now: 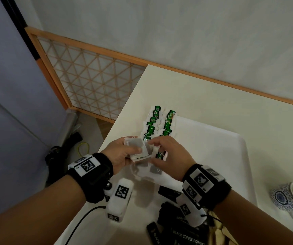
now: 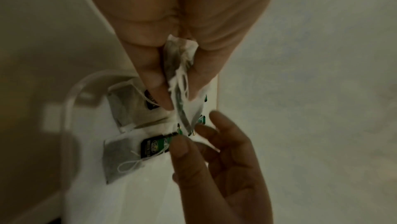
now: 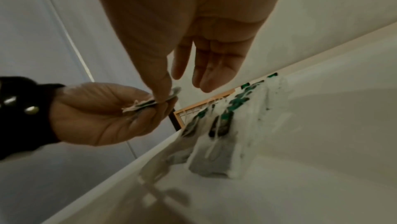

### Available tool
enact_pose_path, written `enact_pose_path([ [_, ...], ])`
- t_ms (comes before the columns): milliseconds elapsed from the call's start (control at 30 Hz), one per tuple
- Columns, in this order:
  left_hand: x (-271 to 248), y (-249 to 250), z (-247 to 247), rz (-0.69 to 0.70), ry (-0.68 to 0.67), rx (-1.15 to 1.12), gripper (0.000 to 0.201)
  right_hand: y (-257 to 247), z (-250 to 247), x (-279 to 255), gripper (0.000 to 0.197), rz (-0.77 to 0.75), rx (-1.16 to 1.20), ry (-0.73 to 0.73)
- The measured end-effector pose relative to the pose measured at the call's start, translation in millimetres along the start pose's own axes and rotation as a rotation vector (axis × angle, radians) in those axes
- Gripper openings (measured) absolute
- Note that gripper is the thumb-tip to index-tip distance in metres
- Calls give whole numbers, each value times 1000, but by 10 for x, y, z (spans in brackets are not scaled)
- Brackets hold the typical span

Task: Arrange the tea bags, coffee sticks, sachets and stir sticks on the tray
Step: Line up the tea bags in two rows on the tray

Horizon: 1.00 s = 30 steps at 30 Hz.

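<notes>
1. While both hands work above it, the pale surface (image 1: 204, 96) spreads out beyond them, carrying a white tray (image 1: 230, 149) under and to the right of the right hand (image 1: 170, 156).
2. Just past the fingertips, tea bags (image 1: 159, 124) lie in two green-tagged rows.
3. Near the right wrist sit black coffee sticks (image 1: 186, 234).
4. The left hand (image 1: 119, 154) grips a small stack of tea bags (image 1: 138, 147); the right hand pinches its edge, other fingers loose.

One tray (image 1: 237, 147), one cup (image 1: 290, 197), two rows of tea bags (image 1: 159, 124), exact number unclear
</notes>
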State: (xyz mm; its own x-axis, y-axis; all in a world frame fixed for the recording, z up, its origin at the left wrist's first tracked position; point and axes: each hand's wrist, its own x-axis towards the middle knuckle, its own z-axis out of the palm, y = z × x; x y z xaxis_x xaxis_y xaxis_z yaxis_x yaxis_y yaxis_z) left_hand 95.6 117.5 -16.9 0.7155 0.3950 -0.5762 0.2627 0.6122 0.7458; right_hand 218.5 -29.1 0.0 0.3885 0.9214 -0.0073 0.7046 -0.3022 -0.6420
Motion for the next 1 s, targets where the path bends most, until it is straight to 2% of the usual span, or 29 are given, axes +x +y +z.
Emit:
enact_pose_path([
  [67, -32, 9, 31, 0, -82, 14, 34, -40, 54, 15, 48, -114, -55, -38],
  [133, -61, 20, 54, -9, -122, 7, 30, -60, 82, 24, 49, -148, -105, -23],
  [267, -85, 19, 42, -39, -52, -24, 28, -30, 86, 36, 26, -144, -93, 59],
  [367, -88, 3, 9, -65, -2, -12, 31, -38, 73, 21, 22, -151, -11, 53],
  [400, -91, 2, 0, -69, 6, -7, 32, -59, 53, 19, 17, -91, 66, 35],
  [500, -116, 16, 8, -65, -23, 34, 30, -132, 9, 34, 9, 217, 456, -52],
  [567, -157, 37, 47, -58, -68, 70, 24, -135, 13, 56, 10, 341, 628, -44],
  [600, -167, 39, 57, -65, -84, 74, 27, -127, 15, 63, 10, 372, 656, -26],
  [733, -165, 36, 62, -78, -98, 47, 46, -100, 26, 56, 14, 392, 634, -2],
  [867, -141, 12, 31, -72, -53, 24, 43, -84, 15, 52, 12, 412, 525, 15],
  [1000, -118, -24, -41, -52, 22, -21, 40, -50, -29, 46, 17, 343, 218, -32],
])
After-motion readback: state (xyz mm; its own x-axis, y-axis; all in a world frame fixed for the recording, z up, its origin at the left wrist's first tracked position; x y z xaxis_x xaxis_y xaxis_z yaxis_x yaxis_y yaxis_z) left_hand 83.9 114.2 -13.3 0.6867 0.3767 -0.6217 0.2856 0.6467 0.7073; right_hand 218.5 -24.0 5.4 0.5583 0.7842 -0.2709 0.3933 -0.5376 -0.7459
